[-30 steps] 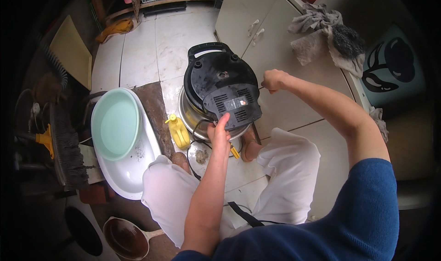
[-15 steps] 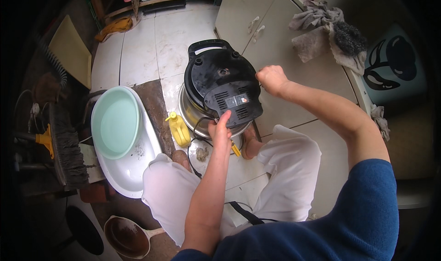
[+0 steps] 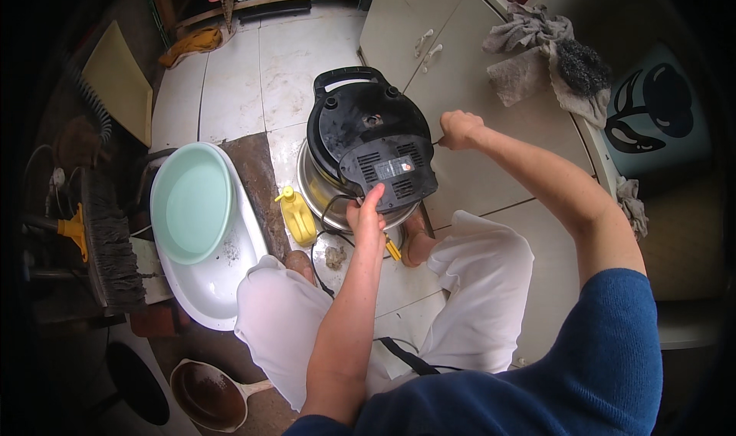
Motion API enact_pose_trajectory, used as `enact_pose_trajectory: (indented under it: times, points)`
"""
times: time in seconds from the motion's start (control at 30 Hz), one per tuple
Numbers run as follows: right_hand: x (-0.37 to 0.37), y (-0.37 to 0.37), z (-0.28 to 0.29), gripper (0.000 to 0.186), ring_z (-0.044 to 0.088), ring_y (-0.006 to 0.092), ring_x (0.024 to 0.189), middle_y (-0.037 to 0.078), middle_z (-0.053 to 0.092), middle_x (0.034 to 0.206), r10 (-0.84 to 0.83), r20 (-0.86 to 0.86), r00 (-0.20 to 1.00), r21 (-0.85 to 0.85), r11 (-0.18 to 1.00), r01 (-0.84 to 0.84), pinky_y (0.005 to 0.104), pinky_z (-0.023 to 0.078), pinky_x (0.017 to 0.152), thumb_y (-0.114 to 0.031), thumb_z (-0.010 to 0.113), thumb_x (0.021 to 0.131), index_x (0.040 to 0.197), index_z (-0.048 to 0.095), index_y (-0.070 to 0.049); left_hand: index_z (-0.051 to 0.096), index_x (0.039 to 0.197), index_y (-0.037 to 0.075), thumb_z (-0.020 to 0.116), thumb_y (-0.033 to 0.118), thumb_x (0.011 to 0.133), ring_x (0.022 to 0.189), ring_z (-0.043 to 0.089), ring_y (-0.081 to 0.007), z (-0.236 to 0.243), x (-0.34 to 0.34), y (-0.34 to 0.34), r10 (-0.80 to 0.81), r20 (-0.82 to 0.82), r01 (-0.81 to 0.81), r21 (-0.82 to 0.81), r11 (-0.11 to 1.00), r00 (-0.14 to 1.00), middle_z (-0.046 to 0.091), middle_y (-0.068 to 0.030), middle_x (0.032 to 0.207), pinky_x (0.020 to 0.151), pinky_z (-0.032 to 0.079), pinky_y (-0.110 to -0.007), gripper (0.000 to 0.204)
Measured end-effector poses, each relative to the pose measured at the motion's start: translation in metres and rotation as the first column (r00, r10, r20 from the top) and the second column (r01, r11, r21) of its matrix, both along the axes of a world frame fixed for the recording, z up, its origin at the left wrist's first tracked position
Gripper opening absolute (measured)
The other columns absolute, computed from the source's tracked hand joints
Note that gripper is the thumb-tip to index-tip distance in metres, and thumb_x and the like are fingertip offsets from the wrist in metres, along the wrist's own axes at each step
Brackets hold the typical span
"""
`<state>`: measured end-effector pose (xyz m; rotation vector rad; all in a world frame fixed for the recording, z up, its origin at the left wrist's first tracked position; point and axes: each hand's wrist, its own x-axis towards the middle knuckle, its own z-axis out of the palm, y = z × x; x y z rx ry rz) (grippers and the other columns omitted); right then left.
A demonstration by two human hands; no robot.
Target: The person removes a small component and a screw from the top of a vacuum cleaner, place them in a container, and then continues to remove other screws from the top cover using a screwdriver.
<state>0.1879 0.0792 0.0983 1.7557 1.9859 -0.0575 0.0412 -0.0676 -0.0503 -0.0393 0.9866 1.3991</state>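
A round black appliance (image 3: 360,125) lies with its underside up, showing vent slots, feet, a label and a loop handle at the far end. Under it is a shiny metal vessel (image 3: 309,177). My left hand (image 3: 368,215) grips the appliance's near edge, thumb on top, fingers mostly hidden. Just off its right edge, my right hand (image 3: 461,130) is closed, with a thin dark bit showing between hand and appliance; what it holds is unclear. A black cord (image 3: 325,284) runs below my left hand. By that wrist lies a yellow-handled object (image 3: 392,250), partly covered.
Left of the appliance stand a yellow jug (image 3: 296,217) and a pale green basin (image 3: 192,203) in a white tub (image 3: 222,302). A brush (image 3: 115,244) and a pan (image 3: 208,394) are farther left. White cabinets (image 3: 491,160) border the right, with grey rags (image 3: 529,29) on top.
My right hand has shifted slightly right, away from the appliance's edge. The left hand and the appliance have hardly moved.
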Motion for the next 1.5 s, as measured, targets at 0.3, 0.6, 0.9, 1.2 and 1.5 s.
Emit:
enact_pose_trajectory:
  times: [0.3, 0.6, 0.9, 1.2, 1.5]
  points:
    - [-0.002, -0.019, 0.01, 0.018, 0.066, 0.0315, 0.097, 0.014, 0.069, 0.096, 0.248, 0.128, 0.96, -0.002, 0.968, -0.25, 0.0407, 0.053, 0.081, -0.018, 0.063, 0.083, 0.095, 0.071, -0.009, 0.047, 0.102, 0.004, 0.08, 0.019, 0.071, 0.04, 0.031, -0.0032, 0.002, 0.001, 0.0, 0.0, 0.002, 0.0, 0.014, 1.0, 1.0, 0.053, -0.0019, 0.079, 0.034, 0.02, -0.02, 0.048]
    - [0.001, 0.0, 0.004, 0.028, 0.063, 0.0317, 0.106, 0.013, 0.066, 0.111, -0.099, 0.033, 0.995, -0.06, 0.993, 0.101, 0.04, 0.051, 0.088, -0.022, 0.063, 0.081, 0.106, 0.068, -0.01, 0.047, 0.102, 0.004, 0.079, 0.019, 0.071, 0.04, 0.032, -0.0032, 0.001, 0.003, 0.0, -0.003, 0.003, 0.003, -0.004, 1.0, 1.0, 0.054, -0.0025, 0.08, 0.034, 0.02, -0.02, 0.047]
    - [0.006, -0.006, 0.002, 0.02, 0.065, 0.0313, 0.098, 0.013, 0.068, 0.101, 0.171, 0.005, 0.985, 0.128, 0.977, -0.171, 0.0389, 0.053, 0.082, -0.019, 0.07, 0.077, 0.093, 0.069, -0.007, 0.047, 0.101, 0.004, 0.079, 0.018, 0.071, 0.04, 0.032, -0.0032, 0.002, 0.003, 0.001, -0.005, 0.002, 0.006, -0.007, 1.0, 1.0, 0.054, -0.0028, 0.079, 0.034, 0.021, -0.019, 0.046]
    - [-0.005, -0.008, 0.006, 0.03, 0.064, 0.0318, 0.102, 0.012, 0.068, 0.106, -0.024, 0.004, 1.0, 0.061, 0.998, 0.024, 0.0395, 0.052, 0.085, -0.033, 0.066, 0.086, 0.102, 0.069, -0.009, 0.046, 0.102, 0.004, 0.079, 0.018, 0.071, 0.04, 0.032, -0.0034, 0.001, 0.003, 0.001, 0.0, -0.002, 0.0, 0.001, 1.0, 1.0, 0.054, -0.0027, 0.08, 0.034, 0.02, -0.02, 0.048]
    - [0.008, -0.007, -0.001, 0.031, 0.064, 0.0325, 0.1, 0.014, 0.068, 0.103, 0.039, -0.054, 0.998, 0.106, 0.994, -0.033, 0.0408, 0.053, 0.082, -0.028, 0.075, 0.076, 0.096, 0.069, -0.006, 0.046, 0.105, 0.005, 0.079, 0.019, 0.071, 0.043, 0.033, -0.0039, 0.002, 0.001, 0.0, -0.023, -0.006, 0.023, -0.014, 1.0, 1.0, 0.054, -0.0034, 0.085, 0.034, 0.021, -0.019, 0.05]
